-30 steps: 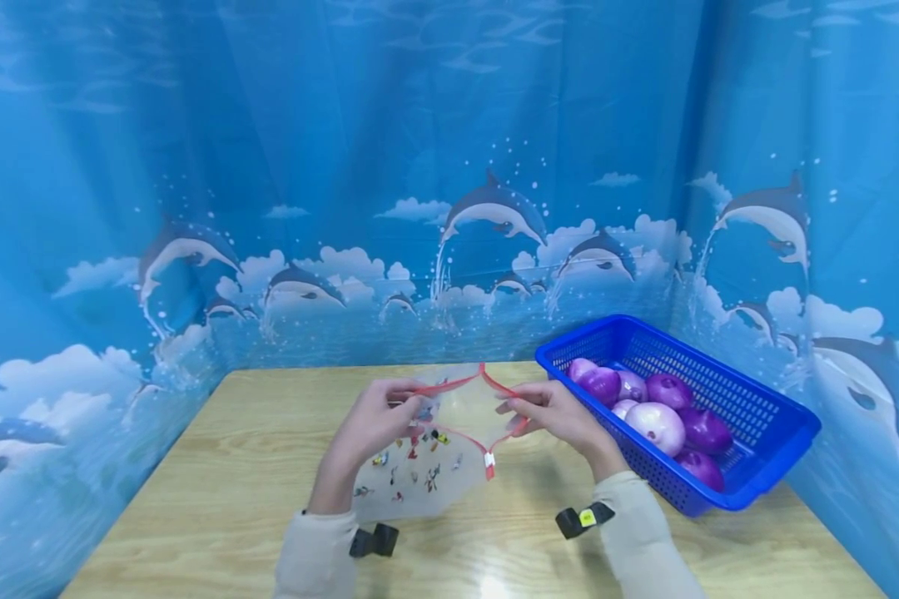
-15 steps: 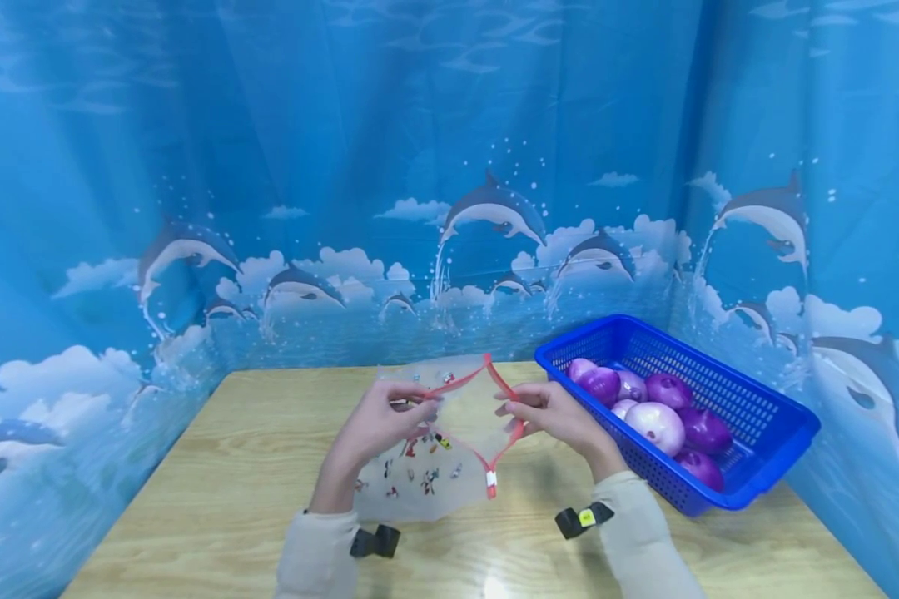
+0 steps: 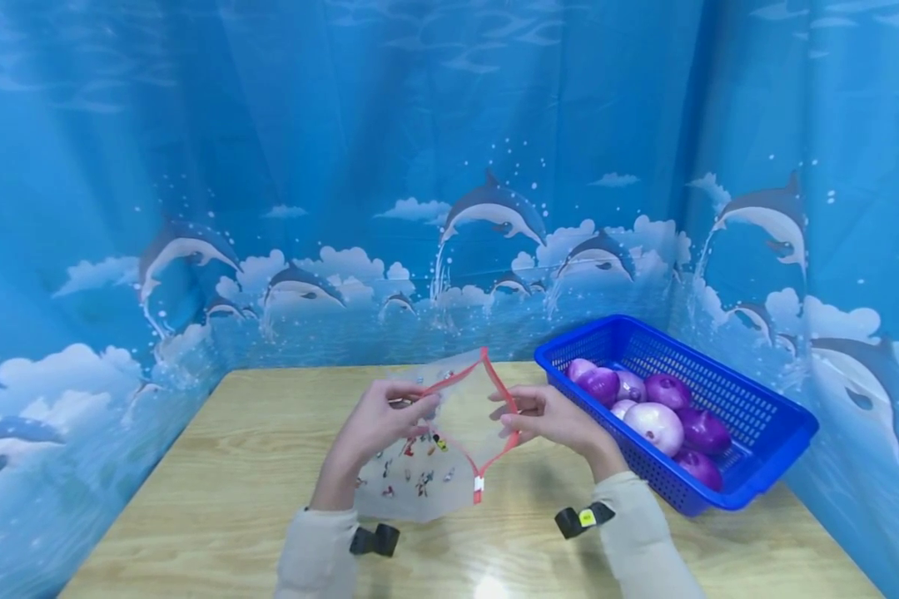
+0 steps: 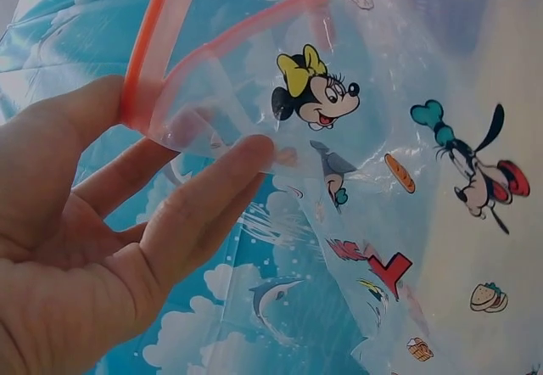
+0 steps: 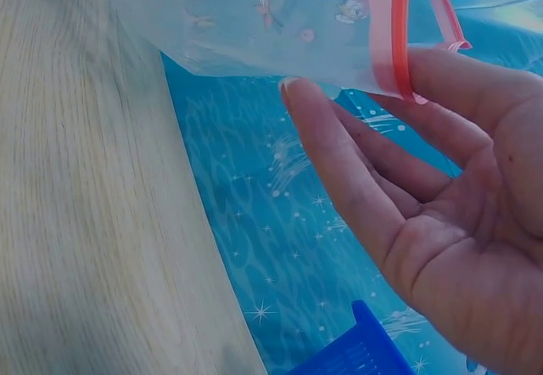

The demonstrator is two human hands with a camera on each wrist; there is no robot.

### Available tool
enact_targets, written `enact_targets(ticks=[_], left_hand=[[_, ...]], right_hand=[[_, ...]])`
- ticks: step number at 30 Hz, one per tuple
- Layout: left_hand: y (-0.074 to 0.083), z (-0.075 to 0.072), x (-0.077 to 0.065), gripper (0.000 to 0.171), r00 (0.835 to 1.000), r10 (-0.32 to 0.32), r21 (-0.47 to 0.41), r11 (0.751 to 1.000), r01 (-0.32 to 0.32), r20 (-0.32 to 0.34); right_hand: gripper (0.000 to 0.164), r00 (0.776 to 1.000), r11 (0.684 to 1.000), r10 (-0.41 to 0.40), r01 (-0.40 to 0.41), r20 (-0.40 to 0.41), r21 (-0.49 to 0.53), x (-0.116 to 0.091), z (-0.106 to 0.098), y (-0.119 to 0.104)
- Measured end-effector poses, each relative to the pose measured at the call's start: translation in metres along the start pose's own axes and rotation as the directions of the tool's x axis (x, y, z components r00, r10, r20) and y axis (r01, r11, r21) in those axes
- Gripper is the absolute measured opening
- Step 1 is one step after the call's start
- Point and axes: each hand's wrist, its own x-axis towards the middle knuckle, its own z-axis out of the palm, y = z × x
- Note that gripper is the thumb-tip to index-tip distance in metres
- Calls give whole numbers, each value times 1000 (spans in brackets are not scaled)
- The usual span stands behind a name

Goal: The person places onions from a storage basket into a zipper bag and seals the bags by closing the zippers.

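A translucent slider zip bag (image 3: 449, 495) printed with small cartoon figures and food hangs between my hands over the table. Its mouth is spread into a diamond edged by red zipper strips, with a white slider (image 3: 479, 483) at the near corner. My left hand (image 3: 380, 422) pinches one side of the mouth; up close in the left wrist view, a digit meets the red strip and fingers lie against the printed film (image 4: 399, 120). On the opposite side, my right hand (image 3: 559, 424) pinches the other red edge. In the right wrist view its fingers are at the bag's lower edge.
A blue perforated basket (image 3: 775, 492) stands at the table's right side, holding several purple onions and a paler peeled-looking onion (image 3: 655, 427). The wooden table (image 3: 232, 466) meets a blue dolphin-printed curtain (image 3: 389, 166) behind. Black cameras are strapped to both wrists.
The bag's mouth has been drawn wider and taller than a second ago. The slider corner has shifted slightly down and left, and the right fingers have moved a little along the red edge.
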Motion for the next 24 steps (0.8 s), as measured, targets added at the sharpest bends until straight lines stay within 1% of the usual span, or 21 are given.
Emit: enact_targets(ticks=[4,10,13,18,24], left_hand=[[-1,2,2,28,1000,3,-7,1000,-3,-1],[-3,6,2,28,1000,6,-31,999,-6,11],[-4,6,1,29,1000,10,-50,999,-8,29],[-7,9,-1,30,997,28,-52,998,-24,66],[-7,12,-2,30,997,38,-53,998,-34,60]], right_hand=[[42,1000,1000,-17,17,25,5,0,0,1],[39,999,1000,-15,14,41,3,-1,-1,0],[39,999,1000,-17,17,40,5,-2,-1,-1],[39,999,1000,-16,16,30,10,-3,-2,-2],[39,1000,1000,-4,4,28,14,-2,0,-4]])
